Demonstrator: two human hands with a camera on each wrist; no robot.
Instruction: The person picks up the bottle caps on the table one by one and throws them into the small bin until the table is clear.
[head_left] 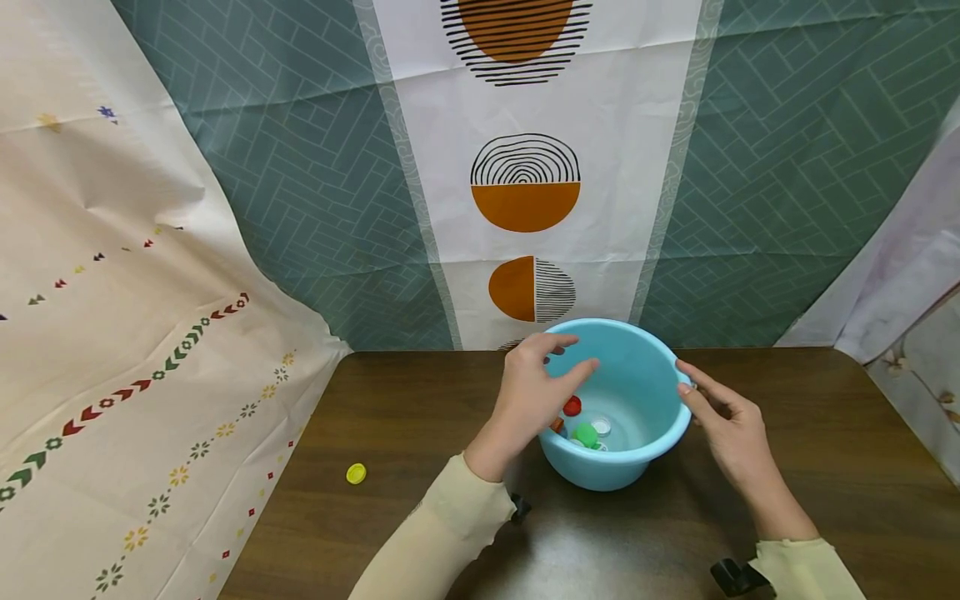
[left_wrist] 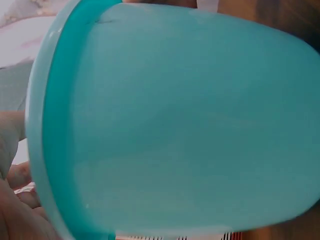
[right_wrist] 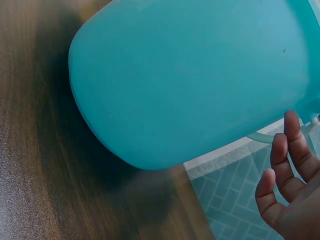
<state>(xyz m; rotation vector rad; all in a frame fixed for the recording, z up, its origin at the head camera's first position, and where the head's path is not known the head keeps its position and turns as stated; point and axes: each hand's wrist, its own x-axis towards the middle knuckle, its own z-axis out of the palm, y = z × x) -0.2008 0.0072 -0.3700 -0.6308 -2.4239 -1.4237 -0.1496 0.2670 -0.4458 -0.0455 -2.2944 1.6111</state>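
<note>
A light blue bucket [head_left: 611, 471] stands on the table, with red and green bottle caps, clear ones and other small pieces at its bottom. My left hand [head_left: 528, 392] is over its left rim, fingers and thumb spread apart above the opening, holding nothing. In the left wrist view, part of that hand shows behind the rim [left_wrist: 37, 125]. At the right rim my right hand [head_left: 723, 421] holds the edge between thumb and forefinger. Its other fingers [right_wrist: 285, 160] stay loose outside the wall, near the handle [right_wrist: 260, 136]. A green cap [head_left: 586, 434] and a red cap [head_left: 572, 406] lie inside.
A yellow cap [head_left: 356, 473] lies on the brown wooden table [head_left: 420, 400], left of the bucket. Behind the table hangs a green and white patterned cloth [head_left: 330, 167]. A cream cloth [head_left: 150, 333] borders the left side.
</note>
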